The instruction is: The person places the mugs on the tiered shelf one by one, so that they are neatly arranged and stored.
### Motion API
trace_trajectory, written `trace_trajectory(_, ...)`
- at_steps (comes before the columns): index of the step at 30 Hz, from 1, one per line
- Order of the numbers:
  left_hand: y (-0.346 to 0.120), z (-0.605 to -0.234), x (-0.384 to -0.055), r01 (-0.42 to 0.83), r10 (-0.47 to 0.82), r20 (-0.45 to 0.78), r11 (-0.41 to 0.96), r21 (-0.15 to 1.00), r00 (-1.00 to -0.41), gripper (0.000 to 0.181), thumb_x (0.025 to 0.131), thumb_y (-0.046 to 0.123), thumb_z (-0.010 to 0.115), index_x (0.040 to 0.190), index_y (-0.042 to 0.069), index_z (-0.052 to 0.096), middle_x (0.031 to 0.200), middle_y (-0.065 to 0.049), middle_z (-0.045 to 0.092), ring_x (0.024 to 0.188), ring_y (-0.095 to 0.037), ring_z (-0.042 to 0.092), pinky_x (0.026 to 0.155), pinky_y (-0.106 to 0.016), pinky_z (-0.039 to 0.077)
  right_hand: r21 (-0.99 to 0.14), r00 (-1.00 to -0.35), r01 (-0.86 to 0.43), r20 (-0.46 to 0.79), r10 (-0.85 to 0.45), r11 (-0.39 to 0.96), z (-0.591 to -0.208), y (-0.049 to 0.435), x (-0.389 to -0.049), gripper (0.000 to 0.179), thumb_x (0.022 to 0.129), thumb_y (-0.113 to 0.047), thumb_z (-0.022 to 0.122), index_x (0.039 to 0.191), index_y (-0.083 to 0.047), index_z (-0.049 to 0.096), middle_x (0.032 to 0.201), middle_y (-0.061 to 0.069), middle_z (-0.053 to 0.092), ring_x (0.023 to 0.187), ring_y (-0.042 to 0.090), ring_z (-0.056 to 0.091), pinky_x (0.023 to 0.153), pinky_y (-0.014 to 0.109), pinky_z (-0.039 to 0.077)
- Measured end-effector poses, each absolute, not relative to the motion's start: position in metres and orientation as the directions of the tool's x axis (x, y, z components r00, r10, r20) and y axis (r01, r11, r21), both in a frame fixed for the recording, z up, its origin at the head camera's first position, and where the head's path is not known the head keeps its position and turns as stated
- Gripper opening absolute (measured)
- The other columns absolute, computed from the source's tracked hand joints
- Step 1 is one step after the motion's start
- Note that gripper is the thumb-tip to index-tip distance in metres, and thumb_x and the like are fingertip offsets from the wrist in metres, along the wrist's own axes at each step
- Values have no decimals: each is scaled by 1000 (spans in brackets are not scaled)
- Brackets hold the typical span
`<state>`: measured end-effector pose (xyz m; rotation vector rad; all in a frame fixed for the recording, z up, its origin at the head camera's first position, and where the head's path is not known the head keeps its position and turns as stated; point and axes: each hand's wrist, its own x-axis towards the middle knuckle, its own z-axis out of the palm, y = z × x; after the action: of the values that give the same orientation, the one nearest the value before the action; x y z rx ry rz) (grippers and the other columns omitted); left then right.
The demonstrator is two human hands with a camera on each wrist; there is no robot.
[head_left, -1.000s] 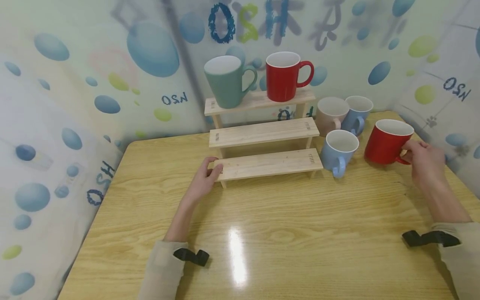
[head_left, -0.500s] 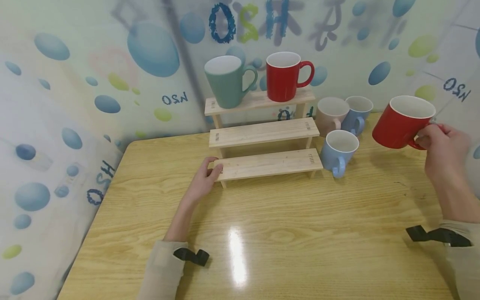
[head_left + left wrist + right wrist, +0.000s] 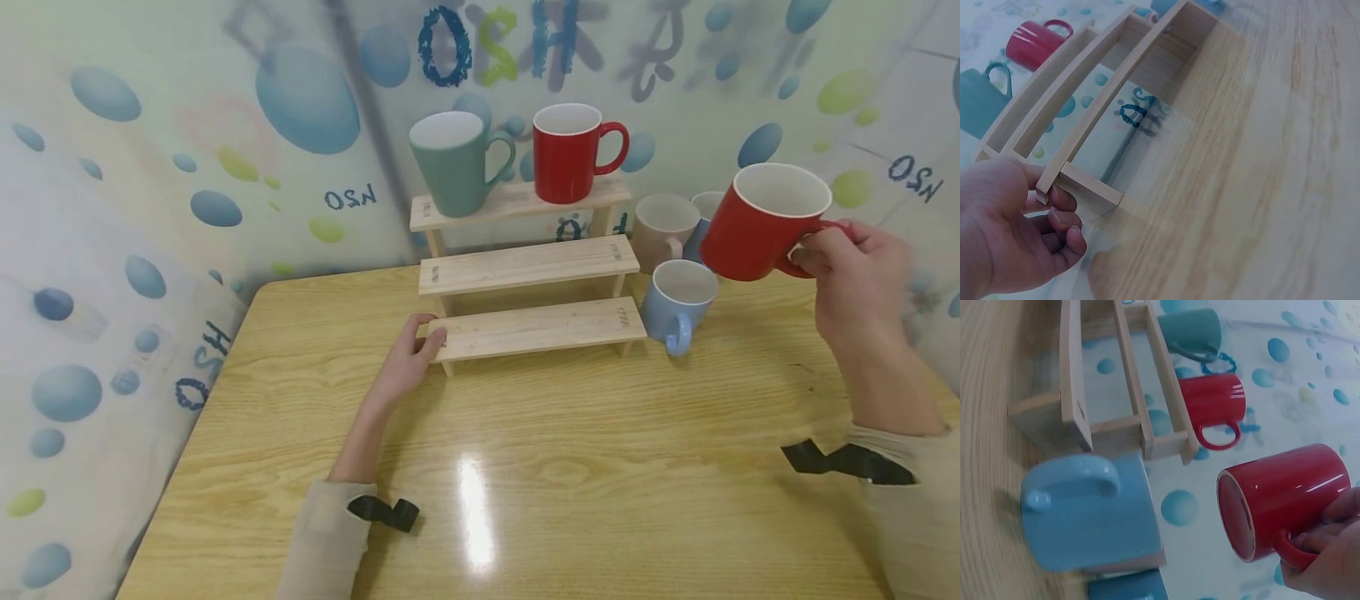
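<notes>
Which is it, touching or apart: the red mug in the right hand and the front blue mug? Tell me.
Apart. The right wrist view shows patterned wall plainly between the held red mug and the front blue mug.

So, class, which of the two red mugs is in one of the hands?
The red mug held in the air by its handle, in the right hand; the other red mug stands on the top wooden shelf.

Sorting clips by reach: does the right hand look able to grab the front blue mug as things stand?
Probably not: the right hand is gripping a red mug, though the near side of the front blue mug looks unobstructed.
</notes>
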<state>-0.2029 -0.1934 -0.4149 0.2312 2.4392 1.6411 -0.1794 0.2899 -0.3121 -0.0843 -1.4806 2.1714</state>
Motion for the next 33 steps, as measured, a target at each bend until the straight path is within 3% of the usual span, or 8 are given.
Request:
trace_trajectory(4, -194, -415, -202, 25, 235, -67, 370, 929, -970, 51, 109, 41, 45, 148, 11, 36, 82, -6, 45, 53, -11, 29, 52, -27, 31, -876, -891, -374, 248, 381, -304, -310, 273, -183, 31, 92, 9, 51, 62, 4, 52, 53, 6, 42, 51, 19, 37, 68, 22, 53)
trace_trajectory(9, -194, -414, -201, 23, 238, -70, 367, 930, -969, 50, 109, 40, 45, 148, 11, 36, 76, -3, 41, 52, -11, 28, 51, -26, 30, -885, -912, -366, 280, 299, -289, -312, 252, -186, 28, 94, 7, 54, 66, 6, 58, 60, 7, 62, 57, 17, 59, 71, 24, 57)
trace_trajectory(12, -194, -414, -202, 26, 242, -68, 364, 931, -968, 50, 109, 41, 45, 148, 10, 36, 72, -2, 39, 51, -11, 27, 50, -26, 29, -886, -920, -364, 291, 264, -289, -313, 240, -189, 26, 92, 8, 53, 67, 6, 60, 64, 8, 66, 61, 17, 66, 70, 23, 57)
trace_trajectory(18, -193, -415, -203, 24, 237, -70, 372, 928, -969, 50, 109, 41, 45, 148, 11, 36, 78, -4, 42, 53, -11, 28, 52, -27, 31, -902, -937, -331, 278, 212, -276, -315, 216, -194, 25, 90, 7, 52, 68, 3, 61, 65, 5, 65, 60, 15, 65, 70, 22, 57)
trace_trajectory(26, -193, -414, -202, 24, 234, -70, 374, 927, -970, 49, 109, 39, 45, 148, 10, 35, 77, -4, 42, 53, -12, 28, 52, -27, 31, -962, -959, -260, 248, 137, -78, -316, 187, -196, 18, 94, -3, 57, 82, -6, 70, 77, -1, 69, 77, 16, 64, 76, 19, 55)
trace_trajectory(33, -192, -414, -201, 34, 235, -63, 385, 922, -970, 50, 109, 38, 45, 149, 10, 34, 91, -9, 51, 56, -13, 29, 55, -28, 32, -972, -971, -222, 227, 81, 72, -315, 160, -203, 20, 95, -8, 55, 75, -6, 56, 69, -2, 54, 82, 20, 52, 78, 22, 51)
